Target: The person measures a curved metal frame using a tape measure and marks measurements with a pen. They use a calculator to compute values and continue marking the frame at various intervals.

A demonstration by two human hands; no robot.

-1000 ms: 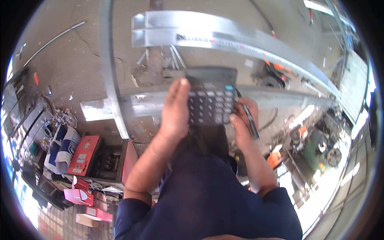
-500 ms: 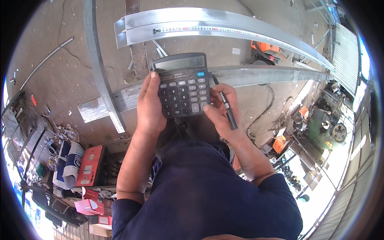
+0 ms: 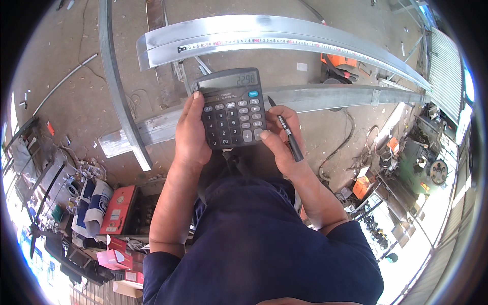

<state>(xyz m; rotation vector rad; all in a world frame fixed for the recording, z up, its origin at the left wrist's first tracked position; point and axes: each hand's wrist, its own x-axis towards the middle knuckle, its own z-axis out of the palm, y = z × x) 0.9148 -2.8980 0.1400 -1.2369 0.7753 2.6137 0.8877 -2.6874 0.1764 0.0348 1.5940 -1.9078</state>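
A black desk calculator (image 3: 237, 94) lies tilted in front of me, its display lit with dark digits. My left hand (image 3: 191, 133) grips its left side, thumb on the front near the display's lower corner; the fingers behind are hidden. At the calculator's lower right, the thumb of my right hand (image 3: 283, 147) rests on or just over a grey key. That same hand holds a black marker pen (image 3: 294, 147) slantwise between its fingers, tip pointing up and away. Beyond the calculator, an extended tape measure (image 3: 244, 42) lies along a shiny metal channel (image 3: 244, 24).
A grey metal beam (image 3: 351, 99) runs crosswise under another long bar (image 3: 114, 76) at the left. An orange machine (image 3: 339, 61) sits behind them on the floor. At the lower left are a red case (image 3: 118, 208) and pink boxes (image 3: 114, 259); green machinery (image 3: 414, 165) stands at right.
The calculator's display shows different digits. My right thumb has shifted slightly at the lower right key, and the marker has moved a little with it. My view has turned slightly; the left grip is unchanged.
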